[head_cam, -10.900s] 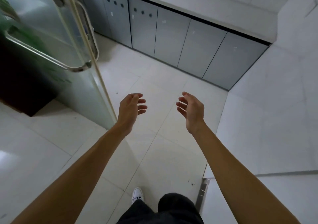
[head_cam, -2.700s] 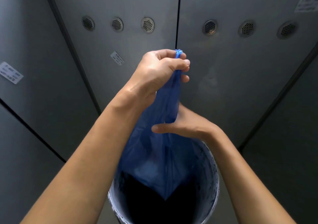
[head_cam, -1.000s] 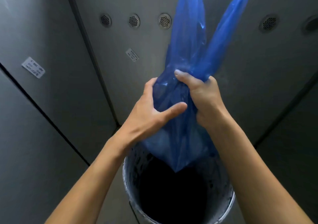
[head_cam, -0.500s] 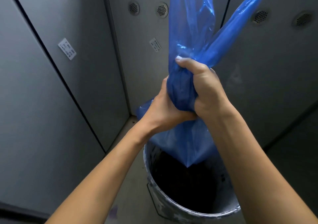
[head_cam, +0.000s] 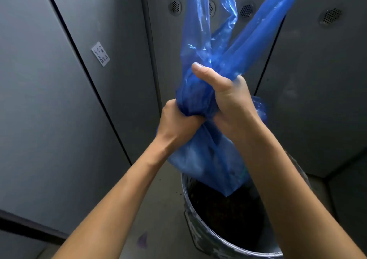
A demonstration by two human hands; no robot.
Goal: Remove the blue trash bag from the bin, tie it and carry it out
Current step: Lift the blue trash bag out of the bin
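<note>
**Above the bin: bag neck bunched in both fists, knot not made yet**

Over the round grey metal bin you've got the thin blue translucent plastic trash bag hanging free, bottom corner just over the dark opening and apparently clear of the rim.

Handling, my read:
- Film is soft, limp, crinkly. No stiffness, it follows whatever you pull.
- Looks light: the body sags only a little and the contents are barely visible through it.
- Slick surface. Thin film may stretch or tear if yanked hard.
- Best hold is the gathered neck, where it's already bunched. The two long loose tails running up out of frame are what you'd tie with.

Hand positions:
- Your right hand is clenched round the neck from the right, thumb up against the tails' base.
- Your left hand is fisted on the same bunch just below and left, touching the right.
- Bag body hangs directly under both fists, in front of the grey cabinet doors.
</note>
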